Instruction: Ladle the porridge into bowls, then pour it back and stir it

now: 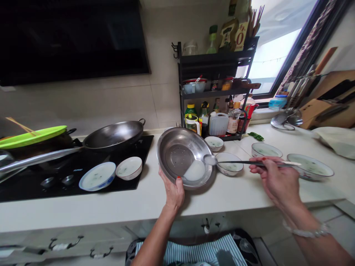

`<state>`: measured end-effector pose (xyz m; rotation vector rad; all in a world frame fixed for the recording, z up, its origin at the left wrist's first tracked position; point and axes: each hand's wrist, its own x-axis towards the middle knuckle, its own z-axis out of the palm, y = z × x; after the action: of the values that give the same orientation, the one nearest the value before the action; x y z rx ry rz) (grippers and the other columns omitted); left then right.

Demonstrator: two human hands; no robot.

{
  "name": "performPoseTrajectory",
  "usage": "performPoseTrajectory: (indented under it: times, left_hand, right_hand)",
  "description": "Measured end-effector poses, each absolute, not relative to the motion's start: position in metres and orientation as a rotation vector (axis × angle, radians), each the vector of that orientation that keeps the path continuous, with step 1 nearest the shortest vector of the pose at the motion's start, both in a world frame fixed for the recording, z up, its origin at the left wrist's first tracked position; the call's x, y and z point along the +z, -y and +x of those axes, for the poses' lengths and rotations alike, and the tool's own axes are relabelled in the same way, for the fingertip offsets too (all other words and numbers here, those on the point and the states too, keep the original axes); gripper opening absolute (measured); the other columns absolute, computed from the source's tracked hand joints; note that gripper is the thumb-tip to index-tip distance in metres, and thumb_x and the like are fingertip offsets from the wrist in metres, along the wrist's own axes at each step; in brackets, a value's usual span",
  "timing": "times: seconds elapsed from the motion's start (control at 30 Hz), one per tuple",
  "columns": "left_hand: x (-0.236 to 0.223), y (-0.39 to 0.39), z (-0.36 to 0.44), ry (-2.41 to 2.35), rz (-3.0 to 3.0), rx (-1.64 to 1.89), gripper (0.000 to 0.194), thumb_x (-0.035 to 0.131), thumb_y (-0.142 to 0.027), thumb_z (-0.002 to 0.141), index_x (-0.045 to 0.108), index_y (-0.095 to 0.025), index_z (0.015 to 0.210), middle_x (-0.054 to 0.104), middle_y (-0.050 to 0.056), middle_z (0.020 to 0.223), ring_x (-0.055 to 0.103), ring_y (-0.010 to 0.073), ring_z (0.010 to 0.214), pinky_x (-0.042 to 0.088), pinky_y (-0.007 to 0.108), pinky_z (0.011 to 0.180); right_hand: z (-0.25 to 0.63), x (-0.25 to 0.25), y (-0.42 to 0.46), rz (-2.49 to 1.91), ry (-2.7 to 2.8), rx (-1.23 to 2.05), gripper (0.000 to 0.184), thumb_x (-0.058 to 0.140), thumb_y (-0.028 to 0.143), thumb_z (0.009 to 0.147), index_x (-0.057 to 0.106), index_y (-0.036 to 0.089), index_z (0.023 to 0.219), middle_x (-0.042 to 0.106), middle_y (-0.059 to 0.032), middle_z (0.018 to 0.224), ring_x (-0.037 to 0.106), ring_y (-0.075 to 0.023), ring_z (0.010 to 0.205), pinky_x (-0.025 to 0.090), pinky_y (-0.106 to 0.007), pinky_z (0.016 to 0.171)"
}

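My left hand [173,188] grips the near rim of a tilted steel basin [177,142], thumb on top. A small pool of whitish liquid [195,170] has gathered at its lower right side. In my right hand [277,181] is a long-handled ladle [238,162], fingers closed round the handle. Its bowl [210,159] is at the basin's right rim; whether it touches the rim I cannot tell. Just behind the ladle stands a bowl of pale soup with green bits [229,168], and a smaller filled bowl [214,143] is farther back.
More filled bowls stand at right [266,149], [310,168] and on the black hob [97,176], [129,168]. A wok [113,135] rests on the hob, its handle reaching left. Behind the basin is a black rack [219,59] of bottles. Skimmers [287,119] hang by a knife block [318,111].
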<state>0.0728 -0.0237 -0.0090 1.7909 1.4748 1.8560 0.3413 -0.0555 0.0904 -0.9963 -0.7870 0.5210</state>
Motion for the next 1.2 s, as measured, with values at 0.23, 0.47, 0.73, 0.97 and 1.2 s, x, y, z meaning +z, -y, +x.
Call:
performPoseTrajectory:
  times: [0.23, 0.47, 0.73, 0.97, 1.2]
  left_hand:
    - [-0.010, 0.023, 0.072, -1.477, 1.804, 1.851, 0.068, 0.040, -0.027, 0.089, 0.018, -0.005, 0.150, 0.022, 0.022, 0.155, 0.013, 0.0308, 0.149, 0.010, 0.051, 0.122]
    - [-0.007, 0.024, 0.073, -1.461, 1.773, 1.865, 0.071, 0.042, -0.025, 0.088, 0.016, -0.006, 0.151, 0.020, 0.021, 0.156, 0.019, 0.0305, 0.147, 0.018, 0.050, 0.121]
    - [-0.018, 0.021, 0.071, -1.487, 1.783, 1.836, 0.070, 0.040, -0.026, 0.089, 0.016, -0.002, 0.151, 0.020, 0.022, 0.158, 0.011, 0.0282, 0.150, 0.003, 0.048, 0.123]
    - [-0.017, 0.021, 0.070, -1.491, 1.808, 1.833, 0.069, 0.039, -0.027, 0.090, 0.017, -0.003, 0.151, 0.019, 0.021, 0.159, 0.008, 0.0289, 0.150, 0.003, 0.049, 0.123]
    - [-0.016, 0.021, 0.071, -1.484, 1.783, 1.849, 0.072, 0.041, -0.026, 0.089, 0.014, -0.004, 0.152, 0.018, 0.021, 0.159, 0.008, 0.0301, 0.150, 0.002, 0.050, 0.123]
  right_hand:
    - [0.368, 0.093, 0.069, -1.127, 0.866, 0.297, 0.006, 0.063, 0.023, 0.077, 0.060, 0.018, 0.075, 0.069, -0.0083, 0.077, 0.064, -0.0146, 0.051, 0.053, -0.025, 0.047]
    - [0.374, 0.073, 0.087, -1.207, 1.398, -0.087, 0.012, 0.053, 0.021, 0.090, 0.065, 0.022, 0.094, 0.069, -0.0078, 0.088, 0.066, -0.0150, 0.057, 0.057, -0.027, 0.056]
    - [0.378, 0.075, 0.103, -0.826, 1.890, -0.520, 0.044, 0.055, -0.004, 0.083, 0.062, 0.020, 0.118, 0.067, -0.0148, 0.111, 0.069, -0.0226, 0.095, 0.059, -0.032, 0.074]
    - [0.376, 0.061, 0.100, -1.023, 1.547, -0.311, 0.023, 0.056, 0.008, 0.086, 0.066, 0.021, 0.102, 0.071, -0.0097, 0.094, 0.072, -0.0198, 0.075, 0.059, -0.030, 0.063]
    - [0.364, 0.069, 0.080, -0.962, 0.721, 0.231, 0.016, 0.071, 0.028, 0.074, 0.060, 0.018, 0.069, 0.068, -0.0064, 0.071, 0.064, -0.0162, 0.049, 0.052, -0.027, 0.043]
